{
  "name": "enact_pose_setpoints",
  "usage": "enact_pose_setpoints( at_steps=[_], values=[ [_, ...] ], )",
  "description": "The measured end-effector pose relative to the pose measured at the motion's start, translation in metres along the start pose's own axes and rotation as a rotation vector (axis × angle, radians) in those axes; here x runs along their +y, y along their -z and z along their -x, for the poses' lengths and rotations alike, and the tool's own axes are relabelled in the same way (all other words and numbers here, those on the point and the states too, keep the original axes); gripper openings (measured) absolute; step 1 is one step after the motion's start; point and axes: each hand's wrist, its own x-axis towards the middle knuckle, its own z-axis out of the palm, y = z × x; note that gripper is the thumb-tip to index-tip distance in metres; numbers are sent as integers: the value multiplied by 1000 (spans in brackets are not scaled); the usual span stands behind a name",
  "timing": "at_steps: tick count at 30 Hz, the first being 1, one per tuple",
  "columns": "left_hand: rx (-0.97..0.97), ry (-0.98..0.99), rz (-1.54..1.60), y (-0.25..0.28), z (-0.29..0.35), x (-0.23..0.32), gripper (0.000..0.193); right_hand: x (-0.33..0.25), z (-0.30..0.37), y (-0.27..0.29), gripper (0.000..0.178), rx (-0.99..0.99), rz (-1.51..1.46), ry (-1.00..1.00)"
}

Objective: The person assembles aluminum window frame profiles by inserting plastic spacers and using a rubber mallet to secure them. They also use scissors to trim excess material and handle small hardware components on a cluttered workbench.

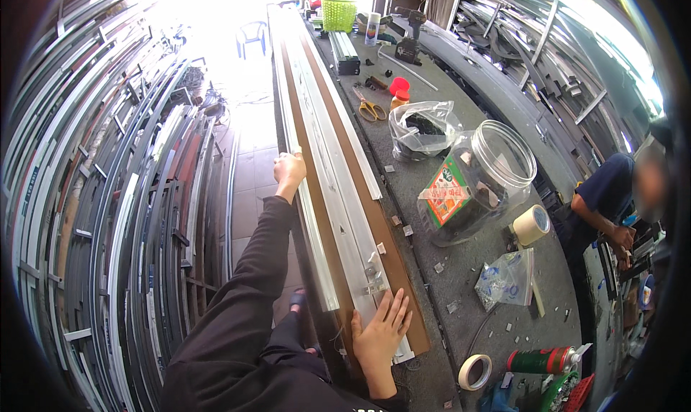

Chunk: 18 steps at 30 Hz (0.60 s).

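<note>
Several long white metal profiles lie lengthwise on a brown board [392, 268] along the workbench's left side. My left hand [289, 169] is closed around the narrow profile [317, 261] at the left edge, about midway along the bench. Nearer to me, my right hand [381, 336] rests flat with fingers spread on the near end of the wide middle profile [337, 221]. Just beyond its fingertips sits a small clear piece [374, 281] on that profile. A shorter white strip [365, 174] lies to the right, touched by neither hand.
Right of the profiles stand a clear plastic jar [471, 185], an opened plastic bag [425, 130], yellow-handled scissors [372, 110], a tape roll [475, 372] and a spray can [543, 360]. Metal stock fills the left rack [108, 217]. Another person [608, 196] sits at far right.
</note>
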Motion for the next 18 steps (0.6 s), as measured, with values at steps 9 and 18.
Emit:
enact_pose_setpoints(
  at_steps=[9,18],
  values=[
    [47,-12,54,8,17,3,73,-56,-36,5,54,-24,-501,449],
    [109,-93,189,16,31,0,73,-91,-83,-57,105,-177,16,470]
  ],
)
